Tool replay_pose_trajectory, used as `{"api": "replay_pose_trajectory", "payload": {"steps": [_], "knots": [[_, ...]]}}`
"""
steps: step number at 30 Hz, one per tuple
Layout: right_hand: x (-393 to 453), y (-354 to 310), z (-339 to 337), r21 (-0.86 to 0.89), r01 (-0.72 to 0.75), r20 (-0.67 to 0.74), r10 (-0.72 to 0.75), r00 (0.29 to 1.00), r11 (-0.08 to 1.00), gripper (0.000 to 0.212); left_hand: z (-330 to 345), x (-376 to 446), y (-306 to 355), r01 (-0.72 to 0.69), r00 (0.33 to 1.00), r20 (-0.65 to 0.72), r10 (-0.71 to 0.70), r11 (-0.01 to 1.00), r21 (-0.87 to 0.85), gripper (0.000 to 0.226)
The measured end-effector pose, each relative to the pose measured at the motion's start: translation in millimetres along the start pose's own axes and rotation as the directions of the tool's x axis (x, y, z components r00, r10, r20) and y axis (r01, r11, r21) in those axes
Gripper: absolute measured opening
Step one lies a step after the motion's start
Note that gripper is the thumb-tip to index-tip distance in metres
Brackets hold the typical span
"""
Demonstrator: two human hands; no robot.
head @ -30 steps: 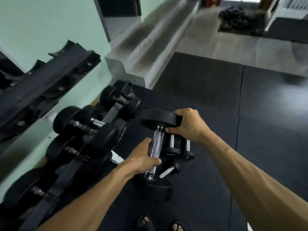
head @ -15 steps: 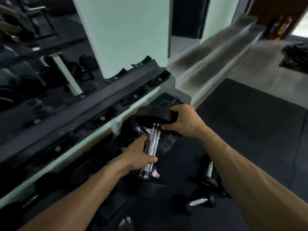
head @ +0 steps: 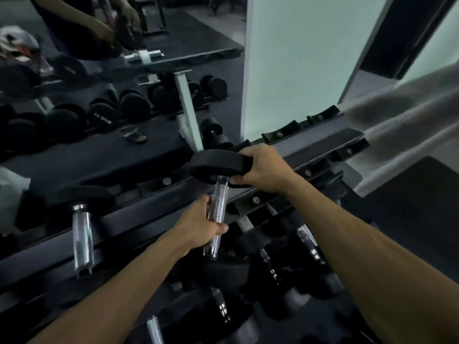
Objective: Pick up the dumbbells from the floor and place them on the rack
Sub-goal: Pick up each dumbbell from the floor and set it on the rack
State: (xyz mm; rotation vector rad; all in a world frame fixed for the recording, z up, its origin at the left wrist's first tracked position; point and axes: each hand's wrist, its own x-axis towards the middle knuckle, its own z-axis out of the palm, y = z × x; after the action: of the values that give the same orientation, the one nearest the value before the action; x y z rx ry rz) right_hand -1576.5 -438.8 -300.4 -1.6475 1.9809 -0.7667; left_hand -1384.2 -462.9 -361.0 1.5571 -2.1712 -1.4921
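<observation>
Dumbbell (head: 218, 209), black round heads, knurled chrome handle: held in the air over the front rail of the dumbbell rack (head: 320, 147), handle near upright and tilted slightly, one head up, the other down. Left hand (head: 198, 227): fingers and thumb wrapped round the lower part of the handle. Right hand (head: 263, 170): curled over the right edge of the upper head, thumb beneath it. Rack: black, angled rails with saddle cradles along the top tier toward its right end. Second dumbbell (head: 82, 234): seated across the top tier's rails, toward the rack's left end. Lower-tier dumbbells (head: 305, 239): several, packed side by side below the held one. Mirror (head: 119, 70): behind the rack's left half, reflecting the person's hands and more dumbbells. Pale green wall (head: 303, 58): behind the rack's right half.
</observation>
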Motion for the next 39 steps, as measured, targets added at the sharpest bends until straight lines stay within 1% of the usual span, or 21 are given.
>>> {"api": "replay_pose_trajectory", "payload": {"steps": [2, 5, 7, 9, 12, 15, 21, 27, 31, 35, 39], "knots": [[28, -17, 17, 0.004, 0.031, 0.046, -0.031, 0.998, 1.0, 0.023, -20, 8, -14, 0.025, 0.998, -0.063, -0.027, 0.999, -0.031, 0.063], [65, -39, 40, -0.013, 0.097, 0.108, -0.095, 0.99, 0.995, 0.023, -44, 21, -34, 0.063, 0.986, -0.152, -0.073, 0.996, -0.07, 0.053], [87, -49, 53, -0.036, 0.124, 0.147, -0.118, 0.982, 0.992, 0.024, -54, 33, -43, 0.088, 0.976, -0.191, -0.108, 0.99, -0.108, 0.054], [106, -52, 67, -0.04, 0.116, 0.185, -0.107, 0.977, 0.992, 0.024, -59, 46, -52, 0.121, 0.968, -0.2, -0.152, 0.979, -0.162, 0.056], [128, -45, 90, -0.013, 0.073, 0.236, -0.068, 0.969, 0.997, 0.023, -58, 62, -64, 0.146, 0.964, -0.185, -0.191, 0.962, -0.231, 0.05], [135, -39, 93, -0.005, 0.071, 0.265, -0.068, 0.962, 0.997, 0.027, -53, 68, -67, 0.155, 0.963, -0.169, -0.208, 0.946, -0.284, 0.053], [126, -29, 86, -0.001, 0.039, 0.252, -0.037, 0.967, 0.999, 0.033, -45, 66, -60, 0.146, 0.967, -0.154, -0.202, 0.938, -0.314, 0.062], [121, -29, 85, -0.057, 0.036, 0.225, -0.022, 0.974, 0.998, 0.033, -42, 61, -57, 0.121, 0.962, -0.204, -0.181, 0.954, -0.275, 0.065], [115, -31, 80, -0.085, 0.049, 0.197, -0.032, 0.98, 0.995, 0.044, -44, 54, -53, 0.114, 0.961, -0.225, -0.158, 0.973, -0.199, 0.064], [108, -32, 70, -0.128, 0.039, 0.18, -0.016, 0.984, 0.991, 0.062, -54, 46, -49, 0.102, 0.952, -0.282, -0.122, 0.991, -0.084, 0.044], [100, -29, 63, -0.215, 0.048, 0.214, -0.001, 0.977, 0.976, 0.069, -63, 33, -42, 0.041, 0.944, -0.33, -0.001, 0.993, 0.114, 0.053]]}}
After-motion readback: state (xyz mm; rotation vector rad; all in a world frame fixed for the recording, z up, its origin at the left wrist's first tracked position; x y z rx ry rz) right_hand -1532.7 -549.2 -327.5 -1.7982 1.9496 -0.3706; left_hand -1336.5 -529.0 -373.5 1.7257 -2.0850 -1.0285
